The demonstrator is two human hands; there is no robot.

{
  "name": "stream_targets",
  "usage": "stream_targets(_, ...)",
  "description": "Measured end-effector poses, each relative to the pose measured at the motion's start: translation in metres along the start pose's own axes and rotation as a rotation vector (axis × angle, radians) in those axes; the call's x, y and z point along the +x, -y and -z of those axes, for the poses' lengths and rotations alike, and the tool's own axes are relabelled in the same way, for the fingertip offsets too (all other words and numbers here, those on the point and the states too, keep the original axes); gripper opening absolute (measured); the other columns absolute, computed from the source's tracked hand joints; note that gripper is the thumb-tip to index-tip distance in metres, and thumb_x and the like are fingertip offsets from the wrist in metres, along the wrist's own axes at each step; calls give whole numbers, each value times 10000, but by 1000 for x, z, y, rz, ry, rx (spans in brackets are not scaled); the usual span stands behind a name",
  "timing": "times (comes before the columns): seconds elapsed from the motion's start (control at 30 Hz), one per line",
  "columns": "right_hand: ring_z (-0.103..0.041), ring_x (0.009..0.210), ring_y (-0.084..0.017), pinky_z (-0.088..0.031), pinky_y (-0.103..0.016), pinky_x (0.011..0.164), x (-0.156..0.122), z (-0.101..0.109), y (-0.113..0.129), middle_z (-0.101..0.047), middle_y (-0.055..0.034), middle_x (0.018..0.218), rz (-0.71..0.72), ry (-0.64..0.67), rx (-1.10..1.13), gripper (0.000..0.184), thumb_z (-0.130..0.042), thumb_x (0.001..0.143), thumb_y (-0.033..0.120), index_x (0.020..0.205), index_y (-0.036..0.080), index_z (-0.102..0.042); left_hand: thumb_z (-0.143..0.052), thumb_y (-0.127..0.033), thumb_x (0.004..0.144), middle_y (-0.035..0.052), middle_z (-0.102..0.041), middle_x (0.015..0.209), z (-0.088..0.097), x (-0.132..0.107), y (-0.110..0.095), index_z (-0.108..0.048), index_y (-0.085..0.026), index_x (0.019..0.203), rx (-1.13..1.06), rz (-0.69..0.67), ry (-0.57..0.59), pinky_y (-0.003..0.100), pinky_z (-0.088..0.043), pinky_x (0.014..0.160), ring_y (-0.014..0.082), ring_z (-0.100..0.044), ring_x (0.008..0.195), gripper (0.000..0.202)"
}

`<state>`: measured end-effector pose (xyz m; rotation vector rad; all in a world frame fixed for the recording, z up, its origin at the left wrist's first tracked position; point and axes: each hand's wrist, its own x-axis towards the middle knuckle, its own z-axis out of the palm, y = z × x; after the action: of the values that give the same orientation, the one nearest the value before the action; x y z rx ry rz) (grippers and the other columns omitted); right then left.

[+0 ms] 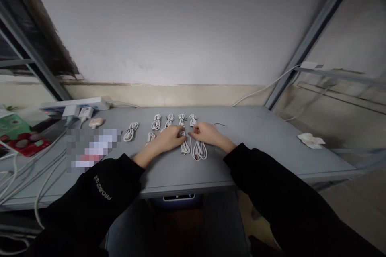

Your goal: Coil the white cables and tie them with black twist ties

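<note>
My left hand (171, 138) is closed at the upper end of a bundled white cable (185, 148), its thumb and fingertips close together there. Just to the right, my right hand (208, 133) has its fingers curled, and what they pinch, if anything, is too small to make out. Below it lies a looser coil of white cable (200, 151), partly covered by the hand. Behind my hands, several white cables (156, 122) lie coiled in a row with black ties around them. Another coiled cable (150, 138) is partly hidden by my left wrist.
A tied cable (130, 131) lies apart at the left. A black twist tie (221, 124) rests right of my right hand. A power strip (96, 104) with chargers, loose cords and a pixelated item (96, 148) occupy the table's left. Crumpled tissue (311, 140) sits far right.
</note>
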<state>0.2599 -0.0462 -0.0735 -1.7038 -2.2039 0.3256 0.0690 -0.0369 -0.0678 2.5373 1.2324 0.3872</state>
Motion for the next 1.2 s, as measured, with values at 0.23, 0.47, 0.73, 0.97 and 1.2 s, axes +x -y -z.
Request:
stream_targets(0.23,-419,543,-122,-270,-290,556,1,-2,-1,-535,7,592,-2,23,40,335,-588,831,421,609,206,-458,-488,-287,848,47,-630,738,0,1,1,-645,-140,1020,-3,-27,-5,312,-399,663,178,-556,674,275)
stream_targets(0.47,-400,520,-112,-277,-291,552,0,0,1,-496,21,546,-2,53,92,340,-591,835,361,573,201,-444,-493,-298,847,47,-636,742,0,0,1,-655,-145,1011,0,-25,-6,308,-406,665,175,-557,678,276)
stream_targets(0.73,-427,571,-111,-277,-271,566,6,-4,-2,-475,32,583,107,47,222,336,-595,877,289,603,198,-421,-480,-296,840,51,-624,745,-1,1,2,-649,-144,1017,10,-34,-10,307,-391,670,183,-556,698,287)
stream_targets(0.97,-420,577,-113,-258,-271,571,4,-3,-1,-464,36,602,134,1,239,351,-552,915,366,645,200,-402,-474,-298,834,39,-609,746,-1,2,4,-644,-151,1007,11,-19,11,294,-381,674,170,-540,703,284)
stream_targets(1.2,-393,573,-118,-258,-273,563,6,-10,-5,-416,39,610,211,-52,280,341,-453,962,359,667,213,-364,-482,-320,841,50,-601,753,-2,2,5,-644,-147,999,31,-41,-16,313,-387,690,181,-523,705,285)
